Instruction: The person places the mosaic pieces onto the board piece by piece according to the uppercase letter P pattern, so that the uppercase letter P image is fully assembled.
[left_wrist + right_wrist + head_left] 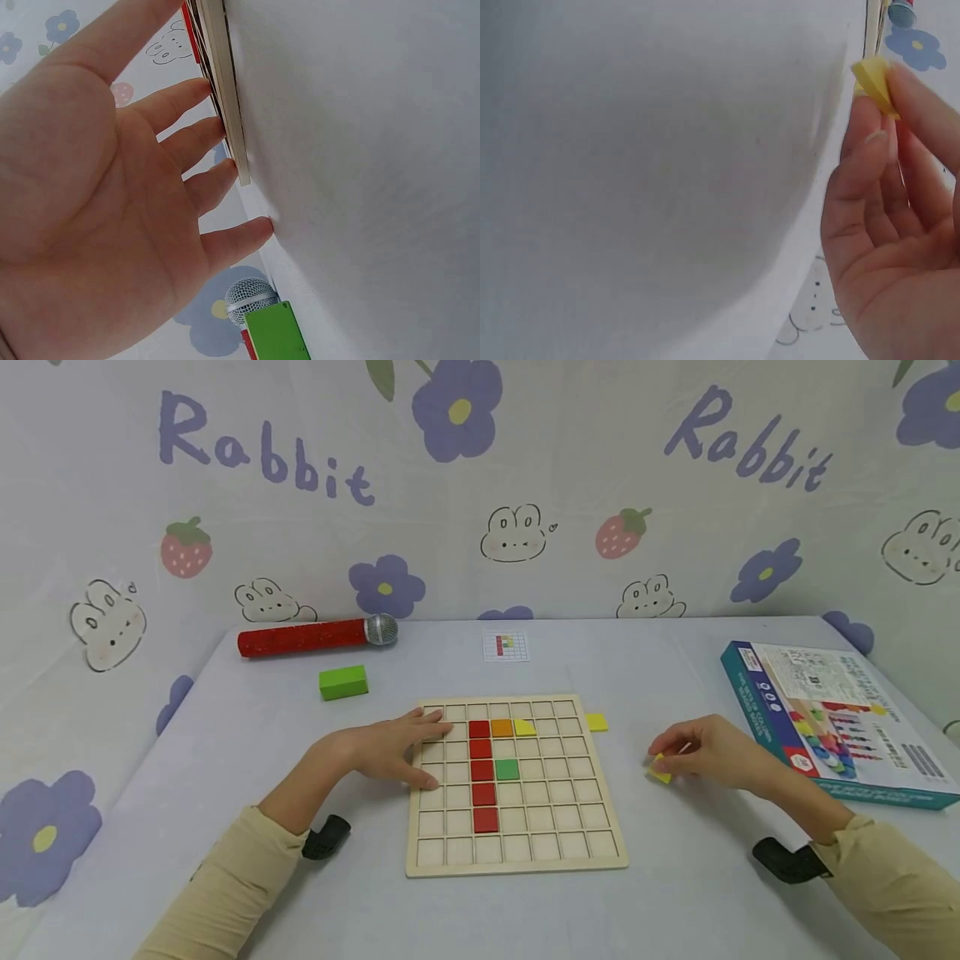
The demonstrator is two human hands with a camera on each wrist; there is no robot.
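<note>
A square wooden grid board lies mid-table. My left hand rests on its left edge with fingers spread; in the left wrist view, several fingertips touch the board's side. Several red tiles form a column in the grid. Right of the top one sit an orange tile and a yellow piece with a slanted side. A green tile adjoins the column lower down. Off the board's right side, my right hand pinches a small yellow tile between thumb and fingers, low over the table.
Another yellow tile lies against the board's upper right edge. Behind the board is a small pattern card. A red microphone and green block are at the back left; a flat toy box is at right.
</note>
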